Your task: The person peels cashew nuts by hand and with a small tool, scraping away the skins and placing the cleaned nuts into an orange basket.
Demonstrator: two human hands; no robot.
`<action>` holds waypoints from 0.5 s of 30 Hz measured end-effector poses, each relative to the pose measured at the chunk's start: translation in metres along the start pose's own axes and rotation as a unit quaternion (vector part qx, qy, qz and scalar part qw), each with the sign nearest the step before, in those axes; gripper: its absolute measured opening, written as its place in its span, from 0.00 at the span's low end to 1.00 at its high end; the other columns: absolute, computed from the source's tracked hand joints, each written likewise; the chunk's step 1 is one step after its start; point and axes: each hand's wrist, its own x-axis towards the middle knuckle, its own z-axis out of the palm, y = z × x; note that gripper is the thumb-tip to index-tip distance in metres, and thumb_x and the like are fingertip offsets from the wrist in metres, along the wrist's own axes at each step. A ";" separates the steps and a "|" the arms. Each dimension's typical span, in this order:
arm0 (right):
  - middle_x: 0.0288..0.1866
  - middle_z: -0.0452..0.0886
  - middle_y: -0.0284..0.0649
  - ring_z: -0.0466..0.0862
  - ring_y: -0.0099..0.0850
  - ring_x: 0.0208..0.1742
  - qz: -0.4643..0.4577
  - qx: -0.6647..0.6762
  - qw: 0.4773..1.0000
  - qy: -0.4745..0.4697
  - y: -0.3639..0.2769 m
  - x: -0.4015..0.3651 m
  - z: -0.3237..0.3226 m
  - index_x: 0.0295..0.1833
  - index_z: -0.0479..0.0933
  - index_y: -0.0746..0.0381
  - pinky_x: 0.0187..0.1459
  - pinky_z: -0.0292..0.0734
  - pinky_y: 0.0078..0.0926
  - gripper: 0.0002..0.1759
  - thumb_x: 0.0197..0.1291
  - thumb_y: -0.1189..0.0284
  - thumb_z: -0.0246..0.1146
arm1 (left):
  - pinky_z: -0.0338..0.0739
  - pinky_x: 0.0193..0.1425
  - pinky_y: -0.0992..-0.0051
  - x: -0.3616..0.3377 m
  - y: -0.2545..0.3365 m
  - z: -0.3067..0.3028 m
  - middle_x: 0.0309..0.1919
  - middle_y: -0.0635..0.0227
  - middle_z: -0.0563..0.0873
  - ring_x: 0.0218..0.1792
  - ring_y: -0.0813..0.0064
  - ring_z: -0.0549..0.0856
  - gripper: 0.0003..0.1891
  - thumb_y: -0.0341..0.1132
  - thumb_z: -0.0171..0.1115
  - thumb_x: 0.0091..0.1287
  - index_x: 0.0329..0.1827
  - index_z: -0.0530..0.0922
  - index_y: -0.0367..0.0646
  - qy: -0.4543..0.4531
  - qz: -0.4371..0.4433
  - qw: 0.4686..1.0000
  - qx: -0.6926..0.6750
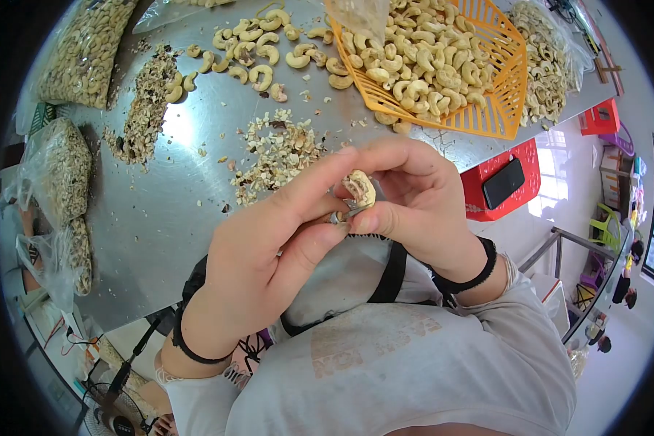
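Close to my chest, both my hands meet around a cashew nut point(360, 190) with a rough brownish patch on its side. My right hand point(421, 200) is closed, pinching the nut between thumb and fingers. My left hand point(265, 236) is closed on a small metal blade point(354, 212), which touches the nut's lower edge; its handle is mostly hidden by the fingers. Beyond the hands, a pile of pale cashew scraps point(280, 152) lies on the metal table point(167, 232).
An orange plastic basket point(514, 87) heaped with cashews stands at the far right. Loose cashews point(251, 47) lie beyond the scraps, beside a darker crumb heap point(145, 112). Filled plastic bags point(87, 54) line the left side. A phone point(503, 183) rests on a red stool point(527, 163).
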 end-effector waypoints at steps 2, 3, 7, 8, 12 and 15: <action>0.35 0.75 0.34 0.73 0.21 0.37 -0.004 0.000 1.000 -0.007 0.000 -0.001 0.000 0.40 0.72 0.66 0.42 0.68 0.18 0.17 0.41 0.79 0.66 | 0.72 0.40 0.79 0.001 -0.001 -0.001 0.37 0.59 0.80 0.35 0.69 0.80 0.22 0.23 0.53 0.56 0.56 0.65 0.39 -0.003 0.008 1.000 0.006; 0.35 0.75 0.34 0.73 0.21 0.37 -0.015 -0.008 1.000 -0.006 0.000 -0.001 0.001 0.39 0.73 0.66 0.42 0.68 0.18 0.16 0.40 0.80 0.66 | 0.72 0.40 0.79 0.001 -0.002 -0.002 0.37 0.59 0.79 0.35 0.68 0.80 0.22 0.23 0.53 0.56 0.56 0.66 0.39 -0.005 0.017 1.000 0.012; 0.35 0.75 0.36 0.74 0.21 0.37 -0.044 -0.041 0.998 0.005 0.002 -0.001 0.002 0.38 0.73 0.66 0.40 0.68 0.18 0.15 0.40 0.80 0.67 | 0.73 0.37 0.78 0.001 -0.005 0.002 0.38 0.60 0.80 0.33 0.68 0.80 0.21 0.23 0.55 0.54 0.54 0.68 0.40 0.017 0.027 0.998 0.048; 0.35 0.75 0.36 0.74 0.21 0.37 -0.044 -0.041 0.998 0.006 0.003 -0.001 0.002 0.38 0.73 0.66 0.40 0.68 0.18 0.15 0.40 0.80 0.67 | 0.73 0.35 0.78 0.003 -0.009 0.003 0.37 0.60 0.80 0.32 0.68 0.80 0.22 0.22 0.55 0.53 0.53 0.69 0.40 0.035 0.077 0.991 0.100; 0.35 0.76 0.36 0.73 0.21 0.36 -0.090 -0.097 0.991 0.031 0.008 0.000 0.005 0.37 0.73 0.65 0.40 0.68 0.18 0.16 0.39 0.78 0.67 | 0.72 0.31 0.77 0.005 -0.015 0.008 0.34 0.61 0.81 0.28 0.69 0.79 0.22 0.20 0.57 0.49 0.51 0.72 0.41 0.096 0.166 0.949 0.249; 0.35 0.75 0.36 0.73 0.21 0.36 -0.102 -0.114 0.987 0.044 0.013 0.001 0.008 0.38 0.73 0.65 0.40 0.68 0.18 0.16 0.40 0.77 0.68 | 0.72 0.31 0.78 0.006 -0.023 0.011 0.33 0.61 0.81 0.28 0.68 0.79 0.21 0.20 0.56 0.49 0.49 0.73 0.41 0.147 0.208 0.928 0.271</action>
